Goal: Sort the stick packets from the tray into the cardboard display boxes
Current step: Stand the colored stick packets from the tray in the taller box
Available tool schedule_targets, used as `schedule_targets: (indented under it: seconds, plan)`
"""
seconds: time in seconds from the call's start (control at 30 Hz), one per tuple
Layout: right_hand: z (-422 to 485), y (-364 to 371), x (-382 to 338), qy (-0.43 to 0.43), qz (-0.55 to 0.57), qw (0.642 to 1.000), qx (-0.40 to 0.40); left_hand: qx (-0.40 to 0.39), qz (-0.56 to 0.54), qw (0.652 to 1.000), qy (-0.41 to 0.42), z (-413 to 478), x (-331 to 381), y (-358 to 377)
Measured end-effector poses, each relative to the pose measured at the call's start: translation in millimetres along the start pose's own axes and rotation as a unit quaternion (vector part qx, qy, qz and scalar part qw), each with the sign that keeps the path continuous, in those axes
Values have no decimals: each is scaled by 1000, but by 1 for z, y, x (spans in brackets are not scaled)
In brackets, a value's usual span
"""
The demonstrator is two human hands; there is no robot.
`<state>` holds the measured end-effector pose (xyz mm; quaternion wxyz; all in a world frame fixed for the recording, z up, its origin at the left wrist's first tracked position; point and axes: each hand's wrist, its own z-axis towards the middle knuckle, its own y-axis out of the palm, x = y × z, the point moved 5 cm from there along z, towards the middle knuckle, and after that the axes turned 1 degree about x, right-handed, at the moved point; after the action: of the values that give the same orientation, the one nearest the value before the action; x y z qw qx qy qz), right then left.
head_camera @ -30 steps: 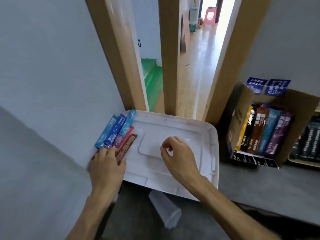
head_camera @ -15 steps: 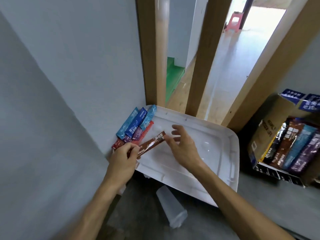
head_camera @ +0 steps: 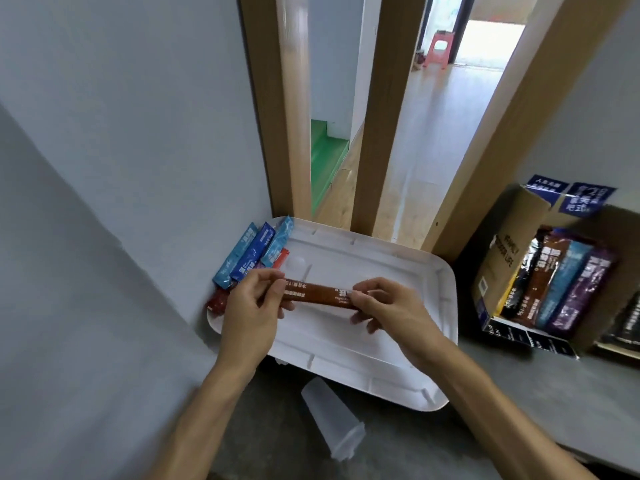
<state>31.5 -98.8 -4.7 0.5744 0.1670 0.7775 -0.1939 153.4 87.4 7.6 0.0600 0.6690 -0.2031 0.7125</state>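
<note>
A brown stick packet (head_camera: 317, 295) is held level above the white tray (head_camera: 398, 282). My left hand (head_camera: 254, 306) pinches its left end and my right hand (head_camera: 388, 308) pinches its right end. Several blue and red stick packets (head_camera: 254, 252) lie in a bunch at the tray's left edge, against the wall. At the right stands an open cardboard display box (head_camera: 502, 251) with brown, blue, purple and dark packets upright inside it.
A clear plastic cup (head_camera: 334, 422) lies on its side on the grey surface below the tray. Grey wall closes the left side. Wooden posts rise behind the tray. A second box with dark packets (head_camera: 627, 323) sits at the far right edge.
My left hand lifted the brown packet off the pile at the tray's left and brought it over the tray's middle. My right hand came in and took its other end.
</note>
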Motion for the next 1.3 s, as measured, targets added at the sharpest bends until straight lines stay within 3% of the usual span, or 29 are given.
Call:
schedule_targets:
  seconds: [0.17,0.3,0.47,0.63,0.77,1.13,1.3]
  plan:
    - [-29,-55,-6,28,191,978,85,-133,6,991,1,-20,6,57]
    - [-56,-106,-19,-31,141,974,177,-258,70,963,23,-45,9,123]
    - [-81,-168,-28,-66,83,957,268,-325,111,936,75,-64,18,185]
    - [-84,-226,-52,-88,-55,919,379,-313,147,936,70,-68,11,203]
    - [-59,-231,-46,-63,-165,920,351,-303,157,938,68,-71,5,202]
    - [-42,-223,-34,-95,-308,891,321,-270,190,941,81,-64,6,195]
    - [-37,-221,-30,-99,-355,879,304,-178,237,946,128,-42,14,167]
